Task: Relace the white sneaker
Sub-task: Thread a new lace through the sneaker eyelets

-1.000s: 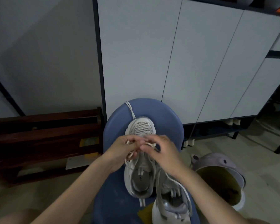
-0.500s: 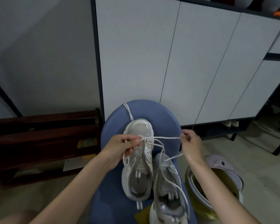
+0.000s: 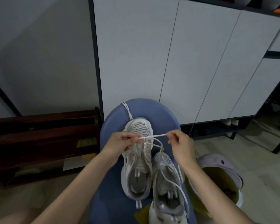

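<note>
White cabinet doors (image 3: 168,54) across the upper frame; dark wooden rack (image 3: 44,135) at middle left. Blue rounded surface (image 3: 113,199) at lower centre, carrying two sneakers side by side. Lavender-rimmed bin (image 3: 223,165) at lower right, just beside the surface. White sneaker (image 3: 138,159) at centre, toe toward the top of the frame, directly under and between both hands. Second sneaker (image 3: 166,191) to its lower right, touching it. Left hand (image 3: 121,143) over the sneaker's left side near the toe, fingers pinched on the lace (image 3: 153,136). Right hand (image 3: 179,143) to the right of the sneaker, pinching the lace's other end. Lace taut between the two hands, across the sneaker's front eyelets. Loose lace loops trailing down over the second sneaker.
</note>
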